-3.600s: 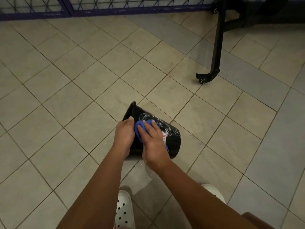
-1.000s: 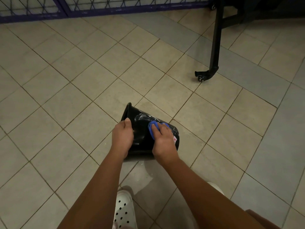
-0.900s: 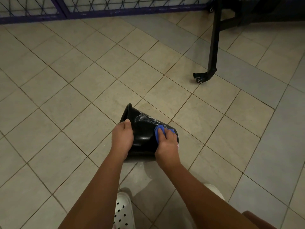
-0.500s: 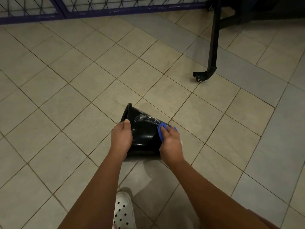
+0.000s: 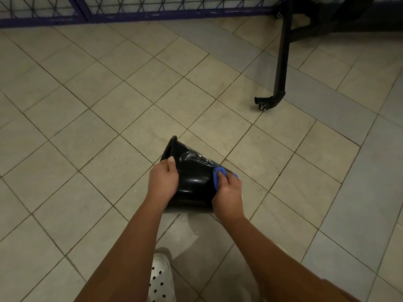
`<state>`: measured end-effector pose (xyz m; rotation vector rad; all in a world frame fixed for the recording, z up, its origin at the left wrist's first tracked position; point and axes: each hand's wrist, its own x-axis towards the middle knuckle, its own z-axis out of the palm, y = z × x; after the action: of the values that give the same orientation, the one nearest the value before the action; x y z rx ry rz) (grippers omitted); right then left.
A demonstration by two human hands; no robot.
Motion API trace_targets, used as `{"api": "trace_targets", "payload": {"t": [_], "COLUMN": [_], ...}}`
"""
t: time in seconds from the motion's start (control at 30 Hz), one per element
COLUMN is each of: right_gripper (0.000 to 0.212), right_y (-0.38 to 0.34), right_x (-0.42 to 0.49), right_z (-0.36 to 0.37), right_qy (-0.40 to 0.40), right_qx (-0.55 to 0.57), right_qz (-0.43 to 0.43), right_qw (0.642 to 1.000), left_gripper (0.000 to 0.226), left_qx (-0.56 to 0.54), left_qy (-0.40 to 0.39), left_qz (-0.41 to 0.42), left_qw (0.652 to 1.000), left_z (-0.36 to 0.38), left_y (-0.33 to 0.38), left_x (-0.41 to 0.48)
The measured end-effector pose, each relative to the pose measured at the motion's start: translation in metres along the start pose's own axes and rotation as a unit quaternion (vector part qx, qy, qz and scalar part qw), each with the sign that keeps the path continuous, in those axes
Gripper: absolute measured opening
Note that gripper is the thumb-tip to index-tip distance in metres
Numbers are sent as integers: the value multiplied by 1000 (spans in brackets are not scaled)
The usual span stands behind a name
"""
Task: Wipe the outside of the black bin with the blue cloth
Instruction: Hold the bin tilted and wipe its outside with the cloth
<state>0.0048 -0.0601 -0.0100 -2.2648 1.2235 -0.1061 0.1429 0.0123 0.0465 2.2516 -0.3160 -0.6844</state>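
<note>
The black bin (image 5: 193, 182) lies on its side on the tiled floor, its open rim pointing up and left, with whitish soapy streaks on its upper wall. My left hand (image 5: 163, 179) grips the bin near its rim, thumb on top. My right hand (image 5: 227, 194) holds the bunched blue cloth (image 5: 218, 174) and presses it against the bin's right side, near the base end. Most of the cloth is hidden under my fingers.
A black metal frame leg with a caster (image 5: 265, 103) stands to the upper right. A purple wire fence (image 5: 130, 9) runs along the far edge. My white perforated shoe (image 5: 161, 280) is below the bin, on a wet-looking patch of tile.
My right hand with the cloth has slid from the middle of the bin's wall toward its right, base end. My left hand has kept its grip near the rim.
</note>
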Motion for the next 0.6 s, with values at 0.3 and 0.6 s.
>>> {"api": "trace_targets", "payload": {"t": [0.3, 0.6], "right_gripper": [64, 71], "right_y": [-1, -9], "right_x": [13, -8], "right_z": [-3, -4], "right_qy": [-46, -47], "right_qx": [-26, -57], "right_qz": [-68, -44], "right_qw": [996, 996], "left_gripper": [46, 43], "left_qx": [26, 44], "left_qy": [-2, 3], "left_qz": [10, 15], "left_qw": [1000, 999], "left_z": [-1, 3], "left_y": [-3, -2], "left_x": [0, -1]}}
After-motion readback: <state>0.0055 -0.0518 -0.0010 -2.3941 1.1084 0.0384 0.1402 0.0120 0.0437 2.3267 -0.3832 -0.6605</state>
